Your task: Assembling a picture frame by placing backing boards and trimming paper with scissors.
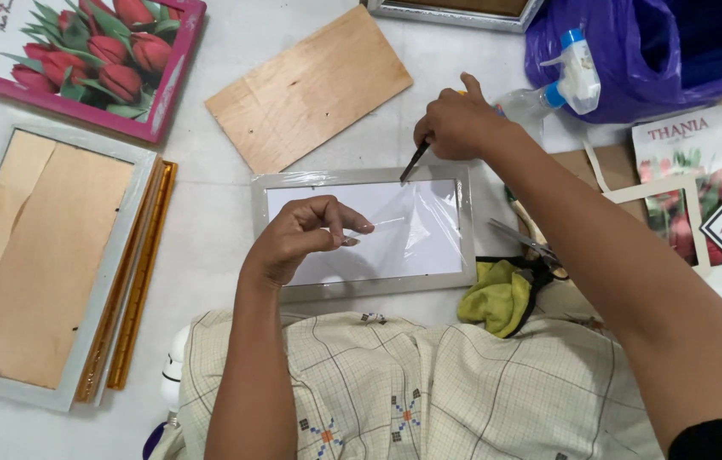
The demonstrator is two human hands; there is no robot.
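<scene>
Head view: right hand (456, 125) closed in grip on thin dark tool (415, 161), tip set on top edge of silver picture frame (363, 232). Left hand (303, 235) rested on frame's clear film wrap, fingers pinched together on film; whether film is actually clamped cannot be told. Frame lies flat directly under both grips, on white surface. Plywood board (310, 88) beyond left grip. Yellow cloth (495, 297) and scissors (525, 242) below right grip. Spray bottle (559, 84) just right of right grip.
</scene>
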